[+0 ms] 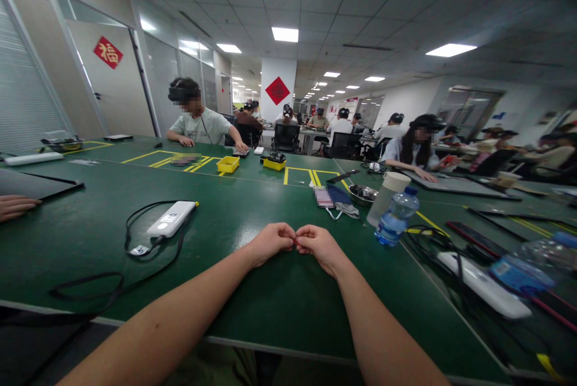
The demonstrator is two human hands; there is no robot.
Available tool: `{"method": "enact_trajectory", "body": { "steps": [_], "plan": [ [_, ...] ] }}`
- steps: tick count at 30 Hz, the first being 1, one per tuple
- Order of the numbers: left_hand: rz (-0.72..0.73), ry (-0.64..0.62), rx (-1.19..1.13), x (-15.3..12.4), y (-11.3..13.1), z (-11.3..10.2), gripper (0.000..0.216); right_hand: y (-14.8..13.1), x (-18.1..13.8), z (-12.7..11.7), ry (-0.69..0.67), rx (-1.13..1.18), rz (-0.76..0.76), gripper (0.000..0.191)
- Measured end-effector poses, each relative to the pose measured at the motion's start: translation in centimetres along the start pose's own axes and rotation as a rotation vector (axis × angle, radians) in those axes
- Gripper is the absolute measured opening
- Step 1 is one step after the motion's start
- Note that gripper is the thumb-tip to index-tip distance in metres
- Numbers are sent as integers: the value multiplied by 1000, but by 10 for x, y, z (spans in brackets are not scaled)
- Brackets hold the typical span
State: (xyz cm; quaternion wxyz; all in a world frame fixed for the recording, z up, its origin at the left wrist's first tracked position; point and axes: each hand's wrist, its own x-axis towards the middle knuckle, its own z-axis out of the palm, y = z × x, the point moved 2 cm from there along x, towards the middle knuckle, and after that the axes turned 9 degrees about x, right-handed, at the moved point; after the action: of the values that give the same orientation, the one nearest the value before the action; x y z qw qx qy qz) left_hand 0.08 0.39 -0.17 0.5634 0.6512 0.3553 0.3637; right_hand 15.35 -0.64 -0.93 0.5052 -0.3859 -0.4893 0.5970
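Observation:
My left hand [276, 242] and my right hand [317, 246] meet fingertip to fingertip just above the green table [252, 302]. Both are closed in a pinch. Between the fingertips shows a tiny reddish piece [296, 241], mostly covered by the fingers and too small to name. Both forearms reach in over the table's near edge. Left of my hands lies a white power bank [173, 219] with a black cable. To the right stand a clear plastic water bottle [396, 217] with a blue cap and a pale tumbler [388, 196].
A metal bowl [363, 195] with dark items, a grey cloth item [347, 209] and yellow trays [228, 164] are farther back. At right lie cables, a white device [484, 285] and another bottle [532, 266]. Co-workers sit across the table; another person's hand [18, 207] rests at far left.

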Motion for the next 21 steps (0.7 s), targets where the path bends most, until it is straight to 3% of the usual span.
{"method": "enact_trajectory", "body": {
  "steps": [4, 10, 16, 21],
  "plan": [
    [139, 31, 67, 2, 5, 1, 27, -4, 1, 2, 17, -16, -138, 29],
    [261, 248, 426, 2, 6, -2, 26, -11, -1, 6, 12, -45, -232, 29],
    [299, 193, 691, -2, 5, 1, 26, -10, 0, 4, -5, -121, -282, 27],
    [354, 256, 762, -1, 6, 1, 27, -6, 4, 2, 23, -239, -316, 24]
  ]
}}
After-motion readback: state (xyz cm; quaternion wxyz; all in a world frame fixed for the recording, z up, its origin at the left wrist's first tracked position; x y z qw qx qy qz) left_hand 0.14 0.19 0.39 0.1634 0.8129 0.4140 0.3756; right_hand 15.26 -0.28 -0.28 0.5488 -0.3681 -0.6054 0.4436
